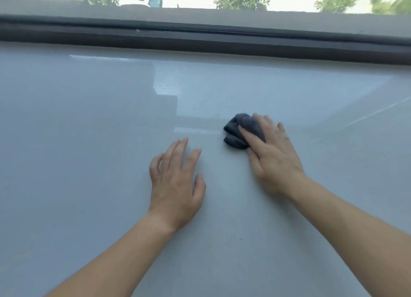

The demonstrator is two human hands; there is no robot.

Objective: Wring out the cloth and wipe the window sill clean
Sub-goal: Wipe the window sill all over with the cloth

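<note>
Cloth (241, 130) bunched, no clear axis, under right hand (270, 154) fingers, left hand (175, 185) fingers spread

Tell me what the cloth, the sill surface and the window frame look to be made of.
Cloth: dark grey soft fabric, bunched in thick folds, possibly microfibre. Window sill: pale grey, smooth and glossy, mirroring the bright window; maybe polished stone or laminate, hard to say. Window frame: dark, matte, straight-edged rails; likely painted metal or plastic.

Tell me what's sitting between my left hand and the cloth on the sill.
Nothing: the head view shows only bare sill between the left hand and the cloth under the right hand.
</note>
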